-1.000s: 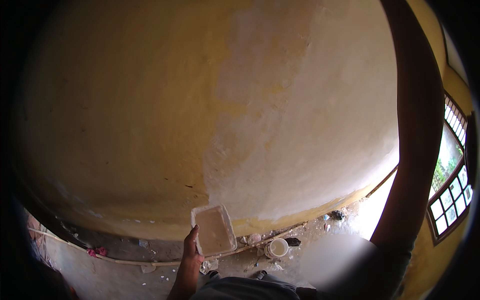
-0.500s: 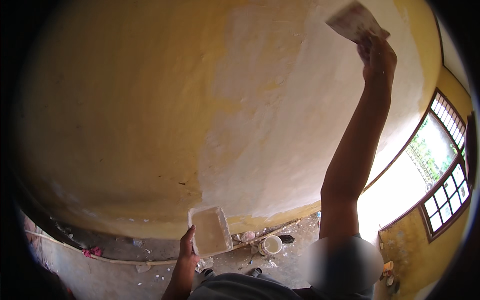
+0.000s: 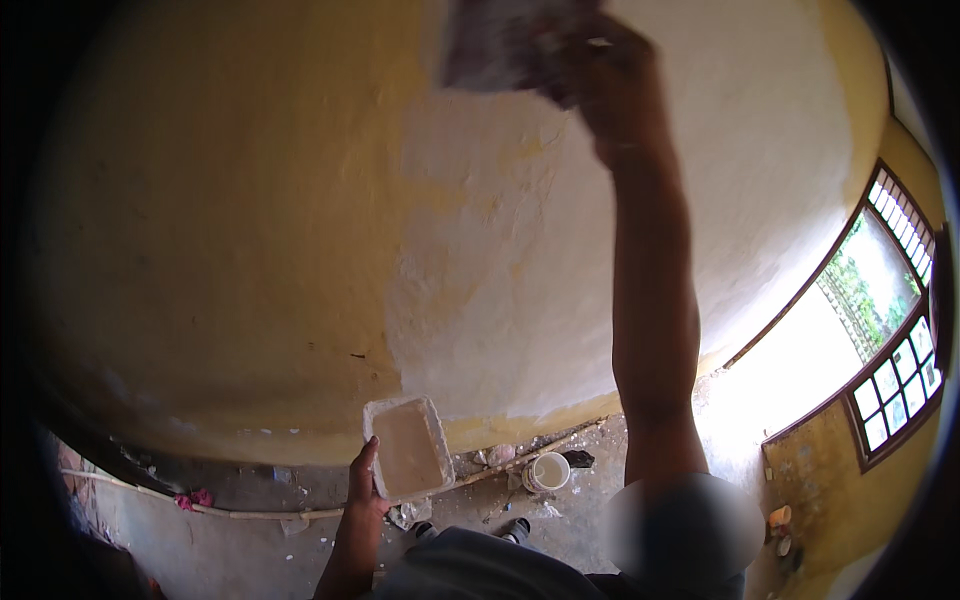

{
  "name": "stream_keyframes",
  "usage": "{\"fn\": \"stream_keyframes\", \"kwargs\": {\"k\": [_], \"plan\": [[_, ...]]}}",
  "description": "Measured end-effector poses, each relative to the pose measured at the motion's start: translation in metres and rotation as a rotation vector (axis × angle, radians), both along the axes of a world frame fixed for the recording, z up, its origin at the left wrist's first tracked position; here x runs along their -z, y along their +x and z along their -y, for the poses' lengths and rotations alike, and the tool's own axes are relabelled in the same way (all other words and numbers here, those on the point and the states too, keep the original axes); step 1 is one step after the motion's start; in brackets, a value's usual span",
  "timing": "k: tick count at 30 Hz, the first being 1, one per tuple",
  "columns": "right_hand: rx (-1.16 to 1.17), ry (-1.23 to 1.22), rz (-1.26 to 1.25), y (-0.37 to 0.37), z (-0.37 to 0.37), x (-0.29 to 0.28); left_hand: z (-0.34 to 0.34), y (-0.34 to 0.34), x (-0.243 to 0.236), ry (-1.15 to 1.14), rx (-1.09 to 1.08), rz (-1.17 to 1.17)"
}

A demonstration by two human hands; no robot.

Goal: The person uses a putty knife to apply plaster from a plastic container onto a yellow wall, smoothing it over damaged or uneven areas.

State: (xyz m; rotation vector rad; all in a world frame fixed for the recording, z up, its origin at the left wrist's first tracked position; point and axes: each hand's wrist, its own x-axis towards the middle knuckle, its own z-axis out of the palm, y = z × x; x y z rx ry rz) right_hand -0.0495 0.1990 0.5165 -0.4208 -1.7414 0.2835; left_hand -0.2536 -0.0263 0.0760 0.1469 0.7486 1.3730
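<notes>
Leftward across the upper wall: your right hand and the flat scraper in it sit nearer the middle than half a second ago, when they were at the upper right. Your left hand and its tray keep roughly their low position.

Step in hand (judgement): spreading pale paste over yellow paint, mid-stroke near the ragged edge of the pale coat. Next move, as judged, calls for an even, shallow blade angle and steady pressure across that edge, with the tray held level so the paste stays in.

Pose: your right arm reaches almost straight up in front of the wall, hand bent leftward at the wrist. Its fingers close on the scraper; motion blur hides their exact placement, and you cannot tell whether the blade touches the wall. The scraper's top runs out of view. Your left hand grips the tray at its left side, thumb over the rim, other fingers hidden. Tray is low, in front of your body, tilted slightly in view, left of the white bucket on the floor.
</notes>
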Motion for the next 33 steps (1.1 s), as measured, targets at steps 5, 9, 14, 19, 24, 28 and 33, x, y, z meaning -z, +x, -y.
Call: {"fn": "stream_keyframes", "kwargs": {"k": [5,9,14,19,24,28,33], "plan": [[0.311,-0.298,-0.338,0.095,-0.016,0.055,0.001,0.002,0.010,0.015,-0.037,-0.024],[0.242,-0.147,-0.059,0.032,0.014,0.100,-0.003,0.002,-0.006,-0.011,-0.021,-0.020],[0.364,-0.311,-0.318,0.093,-0.003,0.118,-0.001,-0.001,0.012,-0.021,-0.043,-0.045],[0.252,-0.168,-0.250,0.021,0.035,0.027,-0.001,-0.003,0.004,-0.008,0.008,-0.004],[0.339,-0.225,-0.154,0.093,-0.009,0.046,-0.005,0.002,-0.013,0.044,0.000,-0.016],[0.357,-0.320,-0.406,0.138,0.046,0.113,-0.008,0.006,0.002,0.045,0.065,0.066],[0.500,-0.468,0.555,0.059,0.141,0.231,-0.001,0.003,-0.004,0.051,0.054,0.079]]}}
